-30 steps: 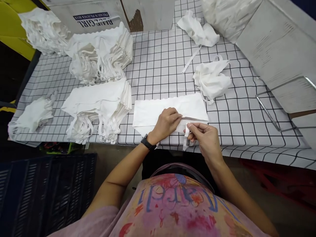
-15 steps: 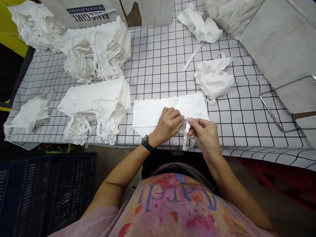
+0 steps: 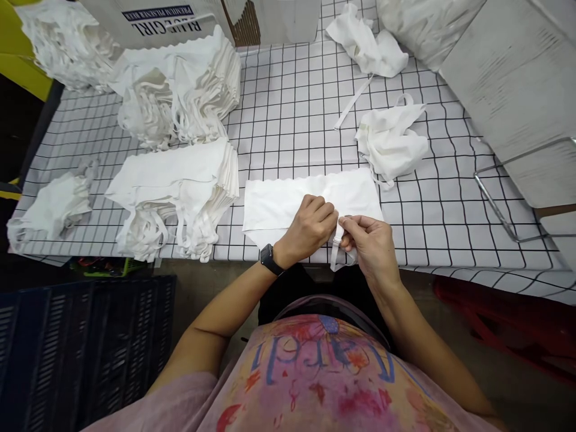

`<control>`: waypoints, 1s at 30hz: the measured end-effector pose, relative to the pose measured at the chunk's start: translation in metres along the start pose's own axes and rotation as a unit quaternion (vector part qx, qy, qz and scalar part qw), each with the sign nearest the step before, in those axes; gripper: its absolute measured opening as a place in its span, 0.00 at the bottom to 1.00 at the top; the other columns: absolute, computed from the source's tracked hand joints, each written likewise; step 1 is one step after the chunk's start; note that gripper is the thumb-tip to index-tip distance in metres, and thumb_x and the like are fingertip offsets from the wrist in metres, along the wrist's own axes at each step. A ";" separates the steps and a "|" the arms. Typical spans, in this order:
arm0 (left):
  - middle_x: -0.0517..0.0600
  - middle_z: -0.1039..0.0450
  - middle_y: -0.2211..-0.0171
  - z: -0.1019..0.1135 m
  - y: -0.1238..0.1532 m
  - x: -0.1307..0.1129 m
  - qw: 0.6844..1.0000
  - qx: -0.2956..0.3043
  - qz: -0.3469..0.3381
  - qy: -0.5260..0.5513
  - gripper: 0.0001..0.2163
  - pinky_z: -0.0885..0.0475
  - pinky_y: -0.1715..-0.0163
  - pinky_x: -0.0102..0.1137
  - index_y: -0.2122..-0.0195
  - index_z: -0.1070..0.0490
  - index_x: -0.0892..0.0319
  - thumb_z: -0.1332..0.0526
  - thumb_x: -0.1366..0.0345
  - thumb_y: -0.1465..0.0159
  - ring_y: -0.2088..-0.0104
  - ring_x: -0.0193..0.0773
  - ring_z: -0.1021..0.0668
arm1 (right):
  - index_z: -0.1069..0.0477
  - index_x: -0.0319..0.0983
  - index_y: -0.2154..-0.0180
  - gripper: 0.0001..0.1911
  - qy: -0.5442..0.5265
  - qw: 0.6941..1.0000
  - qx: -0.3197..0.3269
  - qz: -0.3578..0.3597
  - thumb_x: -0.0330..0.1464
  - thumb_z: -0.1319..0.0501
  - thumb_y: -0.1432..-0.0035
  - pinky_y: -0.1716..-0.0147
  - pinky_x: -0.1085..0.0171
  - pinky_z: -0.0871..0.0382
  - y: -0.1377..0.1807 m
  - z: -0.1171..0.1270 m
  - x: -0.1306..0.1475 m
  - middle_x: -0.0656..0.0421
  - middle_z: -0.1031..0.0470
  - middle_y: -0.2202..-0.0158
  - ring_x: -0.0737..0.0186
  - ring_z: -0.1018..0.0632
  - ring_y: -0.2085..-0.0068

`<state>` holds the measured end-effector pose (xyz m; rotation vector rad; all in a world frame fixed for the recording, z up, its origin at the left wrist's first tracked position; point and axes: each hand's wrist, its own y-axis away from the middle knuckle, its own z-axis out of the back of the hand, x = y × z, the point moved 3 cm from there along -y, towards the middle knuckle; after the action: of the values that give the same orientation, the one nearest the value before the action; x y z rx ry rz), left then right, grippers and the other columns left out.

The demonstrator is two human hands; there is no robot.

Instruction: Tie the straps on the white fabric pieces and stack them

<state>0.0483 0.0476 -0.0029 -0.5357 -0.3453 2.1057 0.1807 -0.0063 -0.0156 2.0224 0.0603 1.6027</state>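
Note:
A white bra-like top lies flat at the table's front edge, its wavy-edged band away from me. My left hand rests over it, fingers curled and pinching at the base of a strap; its fingertips are partly hidden. Close against it, my right hand pinches the white strap between thumb and forefinger. A small slider shows on the strap, and its loop hangs down over the table edge. The two hands' fingertips almost meet.
Neat stacks of similar white tops stand to the left, another stack behind them. A crumpled white top and a loose strap lie to the right. Cardboard boxes border the checked tablecloth. A metal wire frame stands right.
My fingertips have drawn closer together at the strap's base, and the bit of strap between them is now covered. The right hand has shifted slightly left; the top stays in place.

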 end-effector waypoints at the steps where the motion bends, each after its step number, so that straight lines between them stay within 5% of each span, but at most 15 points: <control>1: 0.50 0.31 0.70 0.000 0.000 0.000 1.000 0.000 -0.006 0.000 0.13 0.34 0.58 0.39 0.68 0.32 0.57 0.49 0.71 0.25 0.66 0.40 0.31 | 0.24 0.37 0.76 0.13 0.000 1.000 0.003 -0.001 0.38 0.27 0.50 0.84 0.71 0.37 0.000 0.000 0.000 0.62 0.29 0.84 0.72 0.32 0.83; 9: 0.51 0.29 0.69 -0.008 -0.002 0.001 0.999 0.032 0.005 -0.025 0.13 0.35 0.60 0.37 0.68 0.31 0.59 0.48 0.71 0.26 0.65 0.41 0.31 | 0.26 0.37 0.77 0.20 0.035 0.995 0.064 -0.067 0.43 0.23 0.57 0.86 0.70 0.44 -0.009 0.014 0.003 0.64 0.34 0.86 0.73 0.37 0.85; 12: 0.53 0.25 0.63 0.000 0.005 -0.002 0.998 0.019 0.032 -0.050 0.07 0.33 0.57 0.39 0.59 0.27 0.60 0.44 0.69 0.27 0.60 0.43 0.27 | 0.21 0.37 0.69 0.17 0.156 0.987 0.018 0.033 0.45 0.28 0.46 0.81 0.68 0.36 -0.003 0.029 0.007 0.60 0.28 0.81 0.67 0.30 0.80; 15: 0.53 0.22 0.58 0.016 0.030 -0.011 0.998 -0.027 0.060 -0.014 0.07 0.32 0.54 0.39 0.51 0.28 0.59 0.40 0.68 0.28 0.56 0.43 0.25 | 0.20 0.38 0.63 0.15 0.330 0.925 -0.054 0.180 0.44 0.31 0.40 0.69 0.64 0.29 0.018 0.040 0.014 0.56 0.20 0.68 0.64 0.24 0.73; 18: 0.50 0.21 0.63 0.035 0.070 -0.022 0.986 -0.115 0.110 0.042 0.05 0.30 0.60 0.35 0.54 0.27 0.58 0.36 0.69 0.31 0.63 0.38 0.23 | 0.20 0.39 0.61 0.13 0.402 0.871 -0.090 0.267 0.42 0.34 0.37 0.66 0.62 0.29 0.047 0.044 0.014 0.56 0.20 0.66 0.64 0.25 0.72; 21: 0.49 0.21 0.68 0.049 0.113 -0.033 0.962 -0.183 0.194 0.063 0.03 0.28 0.63 0.31 0.59 0.25 0.58 0.36 0.72 0.32 0.67 0.35 0.23 | 0.19 0.39 0.62 0.14 0.367 0.907 0.095 0.183 0.43 0.36 0.34 0.70 0.64 0.29 0.067 0.032 -0.010 0.59 0.21 0.73 0.63 0.23 0.74; 24: 0.47 0.24 0.73 0.055 0.149 -0.042 0.930 -0.199 0.299 0.083 0.06 0.29 0.66 0.29 0.67 0.25 0.58 0.37 0.70 0.31 0.71 0.33 0.23 | 0.20 0.38 0.51 0.20 0.335 0.890 0.308 0.035 0.45 0.40 0.32 0.74 0.64 0.28 0.077 0.010 -0.052 0.57 0.19 0.73 0.60 0.20 0.74; 27: 0.47 0.24 0.74 0.049 0.174 -0.047 0.885 -0.174 0.412 0.131 0.12 0.30 0.67 0.29 0.71 0.25 0.58 0.39 0.64 0.29 0.72 0.32 0.24 | 0.26 0.37 0.40 0.26 0.343 0.876 0.336 0.036 0.44 0.41 0.33 0.70 0.61 0.25 0.071 -0.014 -0.086 0.52 0.16 0.62 0.57 0.18 0.70; 30: 0.48 0.22 0.70 0.037 0.189 -0.047 0.835 -0.163 0.496 0.173 0.12 0.30 0.65 0.29 0.67 0.22 0.58 0.39 0.61 0.28 0.68 0.34 0.22 | 0.26 0.38 0.42 0.26 0.293 0.904 0.305 0.054 0.44 0.38 0.37 0.63 0.59 0.22 0.062 -0.036 -0.104 0.48 0.18 0.49 0.56 0.16 0.64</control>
<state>-0.0817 -0.0965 -0.0416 -1.5379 -0.2257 2.8568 0.0994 -0.0825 -0.0754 1.8807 0.7724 2.4430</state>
